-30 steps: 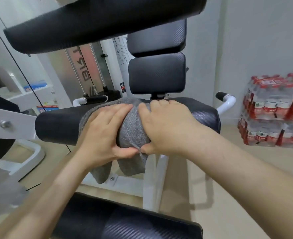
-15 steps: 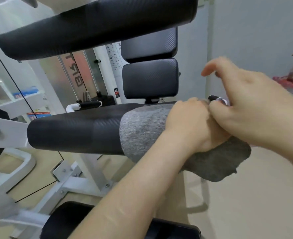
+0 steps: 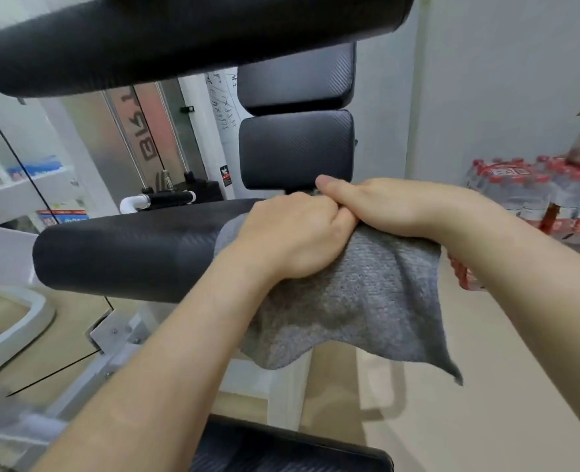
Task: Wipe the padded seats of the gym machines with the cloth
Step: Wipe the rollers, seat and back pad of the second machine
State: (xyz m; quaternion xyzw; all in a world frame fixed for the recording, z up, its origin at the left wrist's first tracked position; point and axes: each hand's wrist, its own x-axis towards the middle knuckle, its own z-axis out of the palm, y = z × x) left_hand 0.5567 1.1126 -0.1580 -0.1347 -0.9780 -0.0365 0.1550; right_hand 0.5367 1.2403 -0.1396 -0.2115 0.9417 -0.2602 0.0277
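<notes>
A grey cloth [image 3: 360, 301] is draped over the right end of a black padded roller [image 3: 128, 250] of the gym machine and hangs down below it. My left hand [image 3: 292, 236] grips the cloth on top of the roller, fingers curled into it. Beside it, my right hand [image 3: 384, 206] lies over the cloth's upper edge, touching the left hand; its fingers curl down over the cloth. Behind stand two black back pads [image 3: 297, 148]. Another black pad [image 3: 179, 32] spans the top of the view, and a seat pad [image 3: 281, 451] shows at the bottom.
White machine frame [image 3: 111, 335] runs below the roller. A white handle with black grip [image 3: 159, 201] sits behind the roller. Shrink-wrapped packs of water bottles [image 3: 534, 195] are stacked at the right by the wall. Mirror and shelves at the left.
The cloth has slid from the roller's middle to its right end. My right hand lifted off half a second ago and now lies back on the cloth beside the left hand.
</notes>
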